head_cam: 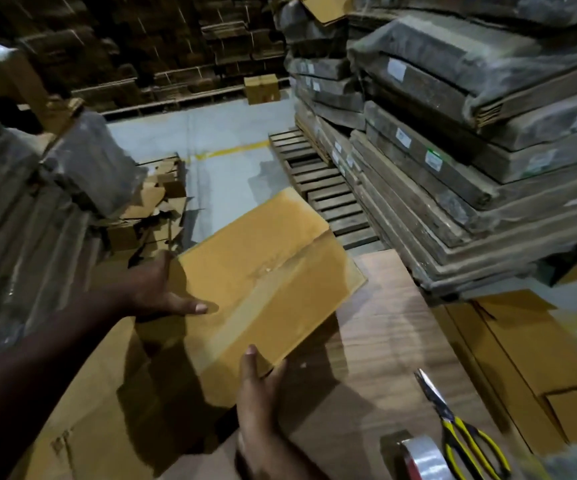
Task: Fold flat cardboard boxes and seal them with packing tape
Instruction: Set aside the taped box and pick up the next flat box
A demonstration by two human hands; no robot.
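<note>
We find no text that we can read anywhere in this view. The wrapped bundles [488, 140] stacked on the right carry small white labels [403, 137], some with a green edge [433, 159], but their print is too small and blurred for us to make out. Faint dark marks [59, 441] stand on the flat cardboard sheet [83, 410] at lower left; we cannot tell what they say.
</note>
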